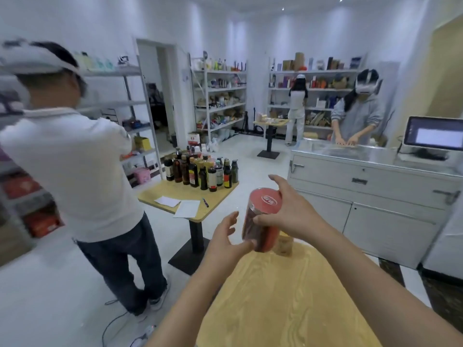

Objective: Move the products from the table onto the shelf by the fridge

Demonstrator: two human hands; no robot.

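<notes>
Head view, right hand (288, 211) grips jar (264, 236), left hand (225, 237) beside

3 other ppl in the rm: white-shirt person (75, 159), grey-hoodie person (355, 113), person at the back shelves (297, 106). 2 hands up: left hand (225, 236), right hand (293, 214). 1 red-lidded jar (263, 221), 1 smaller jar (284, 245). 2 paper sheets (187, 209), 1 pen (205, 202), 1 monitor (434, 132). Dark bottles (193, 175) approx 20, too packed for an exact no.

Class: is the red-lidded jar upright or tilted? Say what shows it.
Tilted. The right hand grips the red-lidded jar; its lid's flat top shows nearly round, leaning toward the camera, and its body slants down-left.
</notes>
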